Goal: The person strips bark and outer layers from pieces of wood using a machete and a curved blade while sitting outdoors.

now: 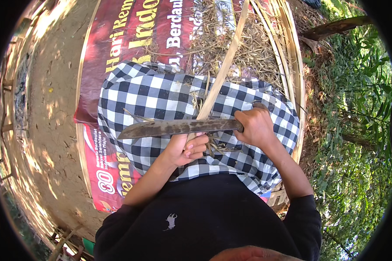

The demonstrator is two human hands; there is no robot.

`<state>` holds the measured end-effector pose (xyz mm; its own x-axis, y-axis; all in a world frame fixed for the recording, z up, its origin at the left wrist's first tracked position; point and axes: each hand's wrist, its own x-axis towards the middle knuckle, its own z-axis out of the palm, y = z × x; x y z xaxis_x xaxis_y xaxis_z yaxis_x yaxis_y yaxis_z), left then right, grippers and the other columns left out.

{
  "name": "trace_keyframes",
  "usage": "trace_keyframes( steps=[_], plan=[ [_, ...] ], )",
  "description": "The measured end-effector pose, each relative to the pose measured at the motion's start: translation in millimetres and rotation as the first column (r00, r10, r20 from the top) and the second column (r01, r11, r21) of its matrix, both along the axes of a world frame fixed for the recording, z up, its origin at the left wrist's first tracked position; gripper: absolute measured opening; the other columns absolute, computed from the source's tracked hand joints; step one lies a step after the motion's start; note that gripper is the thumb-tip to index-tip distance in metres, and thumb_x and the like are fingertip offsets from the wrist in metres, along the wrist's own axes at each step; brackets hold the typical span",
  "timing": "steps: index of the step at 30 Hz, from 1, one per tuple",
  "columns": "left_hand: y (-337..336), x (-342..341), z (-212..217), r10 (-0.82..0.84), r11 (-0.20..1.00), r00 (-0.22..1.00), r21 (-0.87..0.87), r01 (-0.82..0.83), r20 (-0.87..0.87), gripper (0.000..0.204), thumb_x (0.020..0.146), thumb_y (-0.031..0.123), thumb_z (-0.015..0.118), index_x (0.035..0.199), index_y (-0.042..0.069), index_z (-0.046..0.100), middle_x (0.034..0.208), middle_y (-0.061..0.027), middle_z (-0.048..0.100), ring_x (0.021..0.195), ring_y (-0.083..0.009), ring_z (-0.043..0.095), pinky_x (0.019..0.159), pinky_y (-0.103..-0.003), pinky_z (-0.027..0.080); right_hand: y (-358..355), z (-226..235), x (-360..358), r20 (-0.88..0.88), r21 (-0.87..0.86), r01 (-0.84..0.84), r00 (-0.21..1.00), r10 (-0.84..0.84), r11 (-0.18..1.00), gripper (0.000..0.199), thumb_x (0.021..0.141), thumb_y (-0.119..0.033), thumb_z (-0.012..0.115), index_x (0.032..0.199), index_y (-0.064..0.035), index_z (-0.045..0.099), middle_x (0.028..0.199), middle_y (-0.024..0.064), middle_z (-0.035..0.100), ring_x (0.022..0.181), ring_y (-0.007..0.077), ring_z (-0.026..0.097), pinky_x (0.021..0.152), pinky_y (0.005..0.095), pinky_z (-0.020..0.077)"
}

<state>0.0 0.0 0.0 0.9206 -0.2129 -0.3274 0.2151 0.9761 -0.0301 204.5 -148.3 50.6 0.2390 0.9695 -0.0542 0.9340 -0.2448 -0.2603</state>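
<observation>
From where I stand, the right hand (255, 126) is wrapped firmly round the handle of a big knife (178, 127), its long, dark-stained blade lying crosswise in front of the person and pointing to their left. The left hand (188, 150) sits just below the blade, fingers curled around the near end of a pale wooden strip (224, 67); the thumb is partly hidden behind the metal.

That strip, the piece being worked, passes under the blade between the two hands, then slants away from the person and a little to their right, up to the far edge of the view. Whether the edge is biting into it just now, I can't tell.

Beneath the hands, a black-and-white checked cloth (139, 93) is spread, apparently across the lap, with a few loose slivers on it. Beyond it, a thick litter of shavings (257, 48) covers part of a red printed sheet (91, 78). With so much waste about, I'd judge a good deal of paring is done. This strip looks slim and fairly smooth, yet with knife and wood both in hand, it seems unfinished; how much is left doesn't show.
</observation>
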Motion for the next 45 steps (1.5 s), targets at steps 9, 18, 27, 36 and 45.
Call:
trace_keyframes(
  steps=[9,18,27,36,45],
  plan=[
    [-10,0,6,-0.032,0.997,0.999,0.076,0.031,0.004,0.042,0.110,0.039,0.027,0.079,0.016,0.044,0.048,0.0072,0.034,0.034,-0.0029,0.027,0.032,-0.018,0.019,-5,-22,67,0.044,0.015,0.170,0.984,-0.170,0.985,0.018,0.068,-0.015,0.072,0.075,-0.0048,0.059,0.066,0.0156,0.062,0.067,0.0399,0.061,0.065,0.0494,0.0494],
    [1,-25,0,-0.046,0.998,0.999,-0.051,0.047,0.026,0.041,0.110,0.038,0.025,0.083,0.014,0.043,0.048,0.0045,0.037,0.033,-0.0052,0.030,0.033,-0.019,0.021,-39,-39,124,0.184,-0.016,0.590,0.795,-0.578,0.807,0.023,0.081,-0.027,0.071,0.083,-0.0048,0.066,0.072,0.0196,0.068,0.072,0.0414,0.067,0.069,0.0502,0.0537],
    [-8,-36,-23,0.059,0.912,0.990,-0.410,-0.002,0.126,0.049,0.108,0.050,0.025,0.083,0.013,0.044,0.048,0.0029,0.038,0.035,-0.0090,0.036,0.036,-0.023,0.026,-59,-8,41,0.199,-0.094,0.767,0.639,-0.743,0.635,0.033,0.087,-0.033,0.070,0.077,-0.0032,0.062,0.068,0.0198,0.066,0.068,0.0407,0.067,0.063,0.0485,0.0504],
    [-5,-31,-31,-0.027,0.981,0.987,-0.186,0.057,0.160,0.056,0.101,0.065,0.033,0.080,0.014,0.041,0.048,0.0049,0.038,0.040,-0.0093,0.036,0.047,-0.024,0.028,-80,-29,-5,-0.047,-0.005,0.605,0.795,-0.604,0.796,0.034,0.086,-0.029,0.074,0.089,0.0017,0.062,0.091,0.0181,0.063,0.089,0.0374,0.061,0.080,0.0435,0.0487],
    [-5,-23,-39,-0.080,0.987,0.976,-0.121,0.106,0.202,0.035,0.105,0.040,0.045,0.080,0.016,0.042,0.050,0.0077,0.036,0.041,-0.0060,0.032,0.045,-0.022,0.026,-91,146,-3,-0.022,0.882,0.075,0.993,-0.119,0.466,0.025,0.092,-0.015,0.053,0.106,0.0044,0.062,0.104,0.0177,0.064,0.098,0.0297,0.062,0.087,0.0394,0.0504]
  ],
)
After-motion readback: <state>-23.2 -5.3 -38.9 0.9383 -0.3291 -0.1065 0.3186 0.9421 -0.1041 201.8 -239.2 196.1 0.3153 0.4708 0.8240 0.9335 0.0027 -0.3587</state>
